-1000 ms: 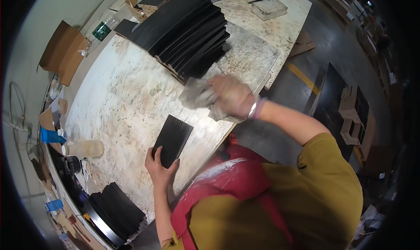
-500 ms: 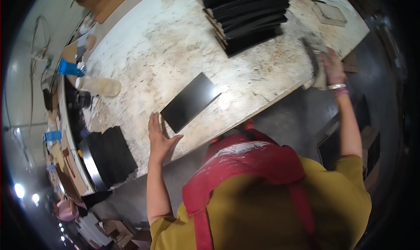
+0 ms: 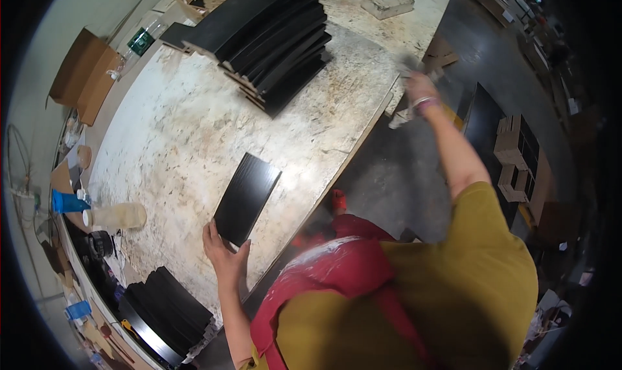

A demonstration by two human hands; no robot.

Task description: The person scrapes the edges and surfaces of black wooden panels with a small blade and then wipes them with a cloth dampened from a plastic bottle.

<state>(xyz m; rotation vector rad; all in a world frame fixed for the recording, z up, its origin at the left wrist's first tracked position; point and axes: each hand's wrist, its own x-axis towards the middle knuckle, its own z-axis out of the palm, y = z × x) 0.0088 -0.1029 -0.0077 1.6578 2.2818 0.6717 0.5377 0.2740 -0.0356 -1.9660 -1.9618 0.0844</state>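
A black rectangular board (image 3: 247,198) lies flat on the worn white table (image 3: 175,137). My left hand (image 3: 225,253) is at its near end, fingers at one corner and thumb spread toward the other, touching or almost touching its edges. Out past the table's right edge, my right hand (image 3: 420,88) is closed on a greyish-white cloth (image 3: 402,117). Motion blurs the cloth, and part of it is behind the hand. A tall pile of black boards (image 3: 272,53) stands farther back on the table.
Another row of black boards (image 3: 165,312) sits at the near left. A jar with pale contents (image 3: 116,216) lies by a blue cup (image 3: 68,201). At the back is a flat pale block (image 3: 387,3). An open cardboard box (image 3: 84,78) is far left; stacked boards (image 3: 517,143) stand right.
The view has swung to the right, so the table appears turned. My right hand still holds the cloth beyond the table edge; my left hand stays at the board's near end.
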